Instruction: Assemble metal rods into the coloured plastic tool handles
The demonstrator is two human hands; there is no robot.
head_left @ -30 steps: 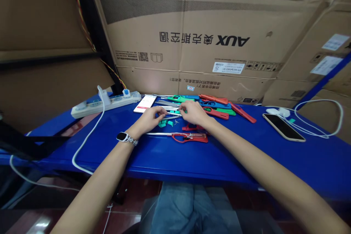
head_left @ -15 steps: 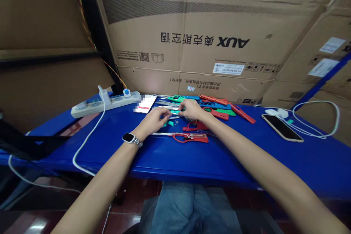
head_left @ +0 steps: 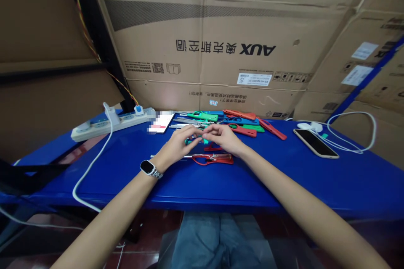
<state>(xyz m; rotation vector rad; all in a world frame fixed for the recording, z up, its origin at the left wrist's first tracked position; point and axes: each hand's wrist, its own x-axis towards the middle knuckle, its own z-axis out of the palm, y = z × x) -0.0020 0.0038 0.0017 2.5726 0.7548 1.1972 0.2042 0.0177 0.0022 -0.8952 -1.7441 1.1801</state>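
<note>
My left hand (head_left: 181,141) and my right hand (head_left: 225,136) meet fingertip to fingertip above the blue table. A small green plastic piece (head_left: 205,139) is at the right thumb and fingertips, held in a pinch. The left thumb and fingers are curled together; what they hold, if anything, is too small to make out. Another green bit (head_left: 188,141) shows behind the left thumb. Just below the hands lies an opened red stick lighter (head_left: 217,159), its inner parts exposed and its metal tube pointing left. Part of another red lighter shell (head_left: 212,149) lies partly hidden behind the right hand.
Behind the hands lie several stick lighters and shells, including a green one (head_left: 203,116), a blue one (head_left: 249,121) and a red one (head_left: 272,129). A lit phone (head_left: 164,122) and a power strip (head_left: 116,124) are left; another phone (head_left: 316,143) with white cables lies right.
Both hands have drawn back from the pile toward me, and their fingertips have come together. A green piece now shows at my right fingertips. The view has shifted slightly to the right.
</note>
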